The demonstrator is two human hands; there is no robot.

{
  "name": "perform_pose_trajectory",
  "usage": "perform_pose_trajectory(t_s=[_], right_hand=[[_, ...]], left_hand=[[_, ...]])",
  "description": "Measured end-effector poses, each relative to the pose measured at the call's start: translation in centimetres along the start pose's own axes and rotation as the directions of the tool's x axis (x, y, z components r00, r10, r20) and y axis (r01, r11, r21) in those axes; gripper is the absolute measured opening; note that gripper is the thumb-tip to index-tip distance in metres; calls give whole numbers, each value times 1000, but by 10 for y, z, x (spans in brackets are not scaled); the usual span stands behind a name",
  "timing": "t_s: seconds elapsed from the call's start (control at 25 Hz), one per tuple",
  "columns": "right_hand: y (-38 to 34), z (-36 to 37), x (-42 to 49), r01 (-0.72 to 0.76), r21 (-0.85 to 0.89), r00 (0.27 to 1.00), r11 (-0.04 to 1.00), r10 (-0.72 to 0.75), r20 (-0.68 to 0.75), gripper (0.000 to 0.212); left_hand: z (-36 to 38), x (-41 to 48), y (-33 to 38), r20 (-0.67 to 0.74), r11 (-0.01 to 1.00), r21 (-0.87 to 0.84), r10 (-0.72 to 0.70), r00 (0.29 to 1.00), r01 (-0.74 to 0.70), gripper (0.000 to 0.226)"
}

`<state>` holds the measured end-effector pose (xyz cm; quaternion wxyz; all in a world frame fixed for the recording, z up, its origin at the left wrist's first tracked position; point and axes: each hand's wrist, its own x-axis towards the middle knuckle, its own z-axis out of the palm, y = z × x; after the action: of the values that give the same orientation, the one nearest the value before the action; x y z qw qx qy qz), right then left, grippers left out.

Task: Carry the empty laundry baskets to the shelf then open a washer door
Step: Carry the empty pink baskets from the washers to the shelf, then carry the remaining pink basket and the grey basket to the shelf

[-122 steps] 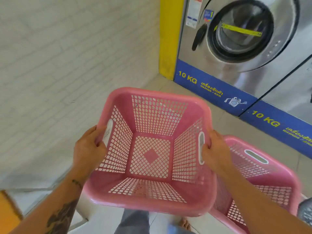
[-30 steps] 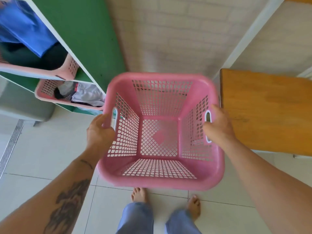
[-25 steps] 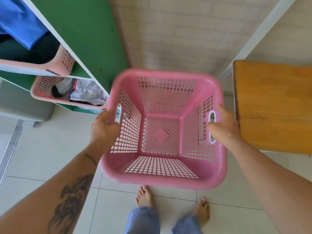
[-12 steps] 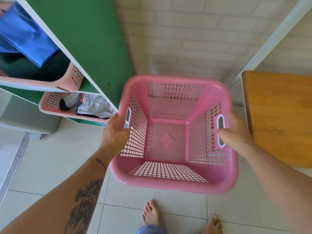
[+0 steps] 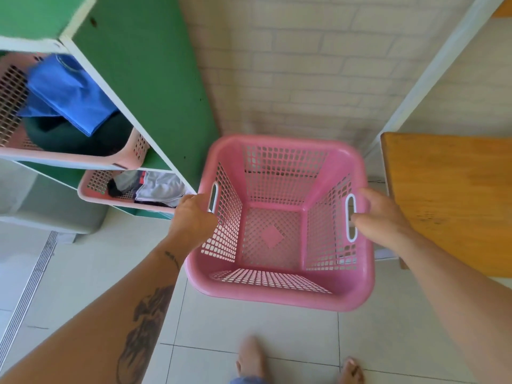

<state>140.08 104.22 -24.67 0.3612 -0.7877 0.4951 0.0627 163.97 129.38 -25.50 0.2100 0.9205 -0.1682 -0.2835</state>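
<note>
Left hand (image 5: pixel 194 217) and right hand (image 5: pixel 379 214) each curl round a side handle so the basket (image 5: pixel 277 296) hangs level, the shelf (image 5: pixel 144 79) just left.

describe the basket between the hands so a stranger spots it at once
Between the green shelf on the left and the wooden table on the right is the pink basket. Unlike the two shelf baskets, which hold clothes, it is empty, with the left hand and right hand at its handle slots.
</note>
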Motion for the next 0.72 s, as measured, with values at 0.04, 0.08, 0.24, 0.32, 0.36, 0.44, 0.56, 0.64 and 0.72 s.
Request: perform_pose_trajectory(t_s=[0.04,0.08,0.24,0.32,0.36,0.44,0.56,0.64,0.72], right_hand=[[-5,-10,-12,8,29,1000,1000,-8,-7,52],[-10,-22,-26,12,58,1000,998,-11,-14,54],[-22,-95,-103,36,87,998,996,-32,-50,73],[-17,-139,-146,74,61,994,995,-69,-79,68],[-13,-162,-169,88,45,992,995,-83,-99,66],[5,-210,-213,86,26,986,996,-82,-147,64],[45,-279,-280,52,28,974,998,-45,-222,64],[84,-325,-329,31,67,964,997,-12,-264,63],[126,-367,-377,22,73,951,997,1,-310,63]], left_hand=[[-4,-12,9,-5,999,-49,-2,1000,1,47],[-9,-25,17,-4,995,-97,19,1000,-19,49],[-44,-98,75,-18,969,-161,187,982,-187,43],[-60,-139,114,-33,944,-189,271,962,-272,38],[-67,-160,138,-30,927,-213,309,951,-308,36],[-77,-202,189,-6,883,-245,411,912,-400,33],[-80,-268,268,8,798,-262,565,825,-543,30],[-70,-317,320,44,741,-290,643,765,-606,30],[-53,-366,368,68,693,-331,695,716,-641,30]])
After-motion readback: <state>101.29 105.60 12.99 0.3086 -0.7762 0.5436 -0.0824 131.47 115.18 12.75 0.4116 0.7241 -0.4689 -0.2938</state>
